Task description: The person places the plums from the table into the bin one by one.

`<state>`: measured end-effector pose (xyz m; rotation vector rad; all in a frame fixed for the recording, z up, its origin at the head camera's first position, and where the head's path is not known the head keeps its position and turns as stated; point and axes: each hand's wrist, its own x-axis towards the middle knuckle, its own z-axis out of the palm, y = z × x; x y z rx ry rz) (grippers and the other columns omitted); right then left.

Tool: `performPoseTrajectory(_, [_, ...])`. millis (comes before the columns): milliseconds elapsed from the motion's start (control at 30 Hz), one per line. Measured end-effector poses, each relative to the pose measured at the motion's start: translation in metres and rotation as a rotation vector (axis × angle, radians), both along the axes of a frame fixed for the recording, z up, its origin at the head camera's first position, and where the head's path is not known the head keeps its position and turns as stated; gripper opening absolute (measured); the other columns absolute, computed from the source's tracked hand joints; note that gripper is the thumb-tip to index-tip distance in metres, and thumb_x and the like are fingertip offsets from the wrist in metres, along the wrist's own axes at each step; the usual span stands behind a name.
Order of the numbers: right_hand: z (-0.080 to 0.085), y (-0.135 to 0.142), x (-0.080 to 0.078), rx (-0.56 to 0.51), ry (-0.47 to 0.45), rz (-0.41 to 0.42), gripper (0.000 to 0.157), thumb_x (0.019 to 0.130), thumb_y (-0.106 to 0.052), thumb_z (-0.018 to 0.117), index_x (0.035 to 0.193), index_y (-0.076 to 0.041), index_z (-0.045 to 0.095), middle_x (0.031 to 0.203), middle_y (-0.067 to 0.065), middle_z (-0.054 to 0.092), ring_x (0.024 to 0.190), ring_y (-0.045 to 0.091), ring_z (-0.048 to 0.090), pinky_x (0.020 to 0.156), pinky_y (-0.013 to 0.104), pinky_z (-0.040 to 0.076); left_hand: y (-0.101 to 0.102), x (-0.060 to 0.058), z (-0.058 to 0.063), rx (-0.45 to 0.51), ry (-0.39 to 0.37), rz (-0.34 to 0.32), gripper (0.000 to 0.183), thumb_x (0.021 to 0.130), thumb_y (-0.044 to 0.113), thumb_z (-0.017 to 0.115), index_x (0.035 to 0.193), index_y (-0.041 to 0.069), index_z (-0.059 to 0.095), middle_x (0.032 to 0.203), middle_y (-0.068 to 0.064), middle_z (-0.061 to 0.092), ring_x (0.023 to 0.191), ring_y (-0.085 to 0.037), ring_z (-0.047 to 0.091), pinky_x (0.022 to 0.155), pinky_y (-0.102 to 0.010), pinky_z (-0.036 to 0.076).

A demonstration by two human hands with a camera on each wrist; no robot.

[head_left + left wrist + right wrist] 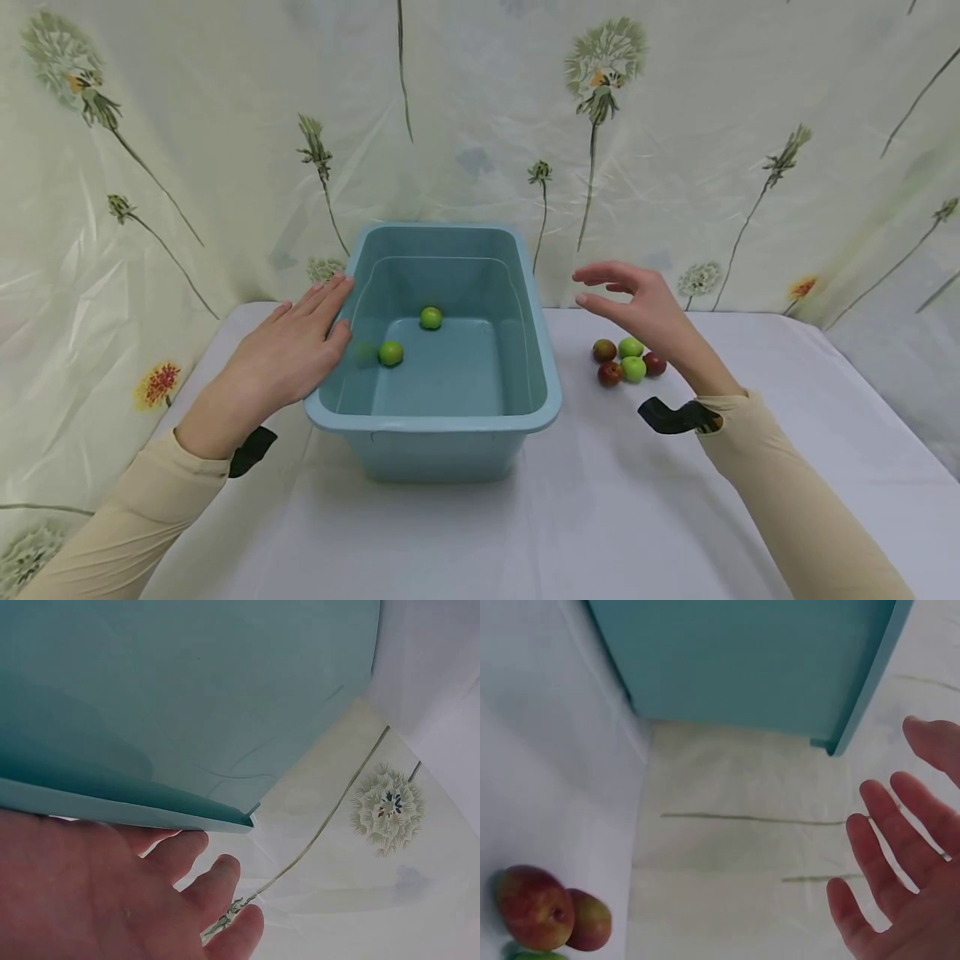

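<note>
A light blue plastic tub (435,423) stands left of centre on the table, holding two green fruits, one nearer (391,352) and one farther back (431,317). My left hand (288,354) rests on the tub's left rim, fingers straight. The left wrist view shows this hand (97,889) along the rim's underside. To the right of the tub my right hand (645,308) hovers in the air with loosely bent fingers and holds nothing. Below it lies a cluster of red fruits (610,373) and green fruits (633,368). The red fruits (536,907) look like plums or small apples.
A white cloth (600,517) covers the table. Behind it hangs a pale plastic sheet (465,108) printed with dandelions, which also runs down the left side. Black bands (671,416) sit at both wrists.
</note>
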<state>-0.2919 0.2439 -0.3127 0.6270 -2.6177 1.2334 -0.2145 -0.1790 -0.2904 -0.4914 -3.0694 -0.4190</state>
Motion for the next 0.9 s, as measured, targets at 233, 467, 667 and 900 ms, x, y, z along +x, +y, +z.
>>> performPoseTrajectory(233, [-0.012,0.019,-0.002,0.024,-0.035,-0.045,0.040,0.093,-0.032,0.070,0.128,-0.014,0.064,0.126,0.006,0.063,0.120,0.023,0.053,0.106,0.052,0.035,0.000,0.000,0.000,-0.027,0.012,-0.015,0.057,0.106,0.027,0.026,0.158,0.006,0.015,0.163,-0.014,0.012,0.148,-0.036,0.012,0.114,-0.060,0.013])
performPoseTrajectory(467, [-0.023,0.040,-0.001,0.059,-0.061,-0.084,0.042,0.093,-0.037,0.069,0.128,-0.014,0.063,0.125,0.004,0.062,0.120,0.027,0.053,0.105,0.050,0.037,-0.001,0.001,0.001,-0.086,0.033,-0.031,0.057,0.106,0.026,0.026,0.158,0.004,0.016,0.163,-0.015,0.013,0.148,-0.037,0.013,0.114,-0.061,0.014])
performPoseTrajectory(667, [-0.032,0.058,0.001,0.102,-0.047,-0.105,0.041,0.094,-0.035,0.068,0.127,-0.012,0.063,0.125,0.007,0.063,0.119,0.025,0.053,0.102,0.050,0.038,-0.001,0.002,0.002,-0.116,0.042,-0.039,0.057,0.106,0.025,0.027,0.157,0.003,0.015,0.163,-0.015,0.013,0.147,-0.038,0.013,0.113,-0.061,0.015])
performPoseTrajectory(900, [-0.041,0.076,0.003,0.123,-0.086,-0.151,0.044,0.094,-0.036,0.067,0.128,-0.009,0.062,0.126,0.011,0.062,0.121,0.027,0.052,0.103,0.051,0.038,0.000,0.001,0.001,-0.041,-0.008,-0.004,0.058,0.106,0.030,0.024,0.159,0.008,0.013,0.164,-0.012,0.010,0.149,-0.034,0.009,0.115,-0.060,0.011])
